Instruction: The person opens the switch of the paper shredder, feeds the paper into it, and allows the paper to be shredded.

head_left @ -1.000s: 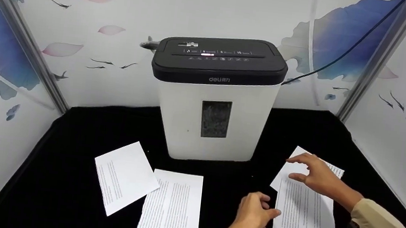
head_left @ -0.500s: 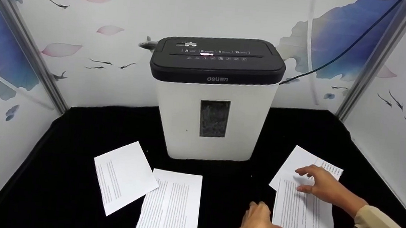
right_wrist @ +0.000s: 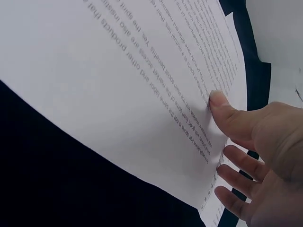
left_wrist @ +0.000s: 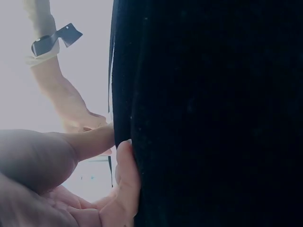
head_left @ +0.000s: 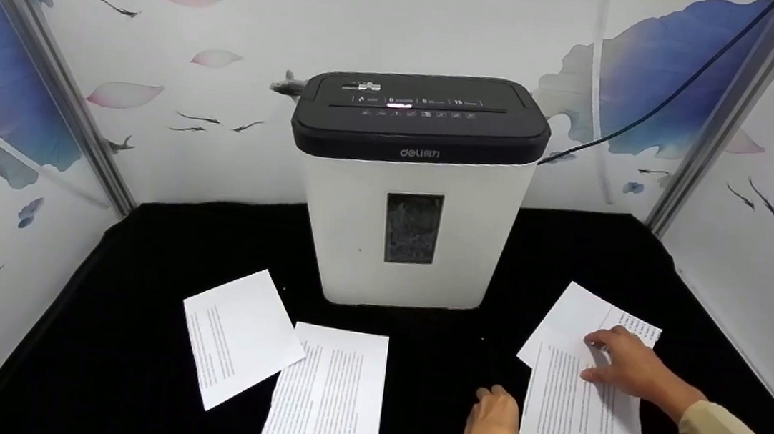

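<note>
In the head view my left hand [head_left: 493,429] is low on the cloth, its thumb at the left edge of a printed paper sheet [head_left: 570,427] on the right. The left wrist view shows that thumb and a nearby finger [left_wrist: 127,177] at the sheet's edge. My right hand [head_left: 630,365] is over the upper part of the same sheet. Up close its thumb [right_wrist: 221,104] touches the printed side, while several fingers are by the sheet's top edge. Another sheet [head_left: 568,308] lies partly beneath, small print at its top right.
A white paper shredder [head_left: 350,220] with a black top and a lit slot indicator stands at the back. Two more printed sheets [head_left: 229,351] overlap on the left. A black cable [head_left: 665,99] runs behind the shredder. Patterned panels [head_left: 172,144] enclose the black cloth.
My left hand has slid down toward the sheet's lower left corner. My right hand has moved slightly right and down over the paper. The sheets lie about where they were.
</note>
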Available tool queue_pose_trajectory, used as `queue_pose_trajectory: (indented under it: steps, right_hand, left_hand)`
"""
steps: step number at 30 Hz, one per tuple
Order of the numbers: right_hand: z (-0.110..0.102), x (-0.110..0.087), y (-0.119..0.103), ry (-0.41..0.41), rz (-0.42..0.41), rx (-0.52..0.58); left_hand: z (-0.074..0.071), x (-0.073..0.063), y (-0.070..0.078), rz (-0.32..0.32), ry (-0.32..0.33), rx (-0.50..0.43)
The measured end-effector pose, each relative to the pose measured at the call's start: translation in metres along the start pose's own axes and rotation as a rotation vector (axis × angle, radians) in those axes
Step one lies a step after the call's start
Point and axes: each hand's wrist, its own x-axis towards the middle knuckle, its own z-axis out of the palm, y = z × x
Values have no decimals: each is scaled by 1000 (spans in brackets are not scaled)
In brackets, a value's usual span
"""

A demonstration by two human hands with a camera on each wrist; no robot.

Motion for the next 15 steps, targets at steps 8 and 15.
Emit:
queue_pose_trajectory:
  steps: [8, 15]
  right_hand:
    - [0, 1, 4, -13, 25, 28]
    - [0, 2, 5, -16, 54, 53]
  left_hand:
    - [-2, 2, 0, -20, -40, 33]
    - [-3, 1, -1, -1, -52, 22]
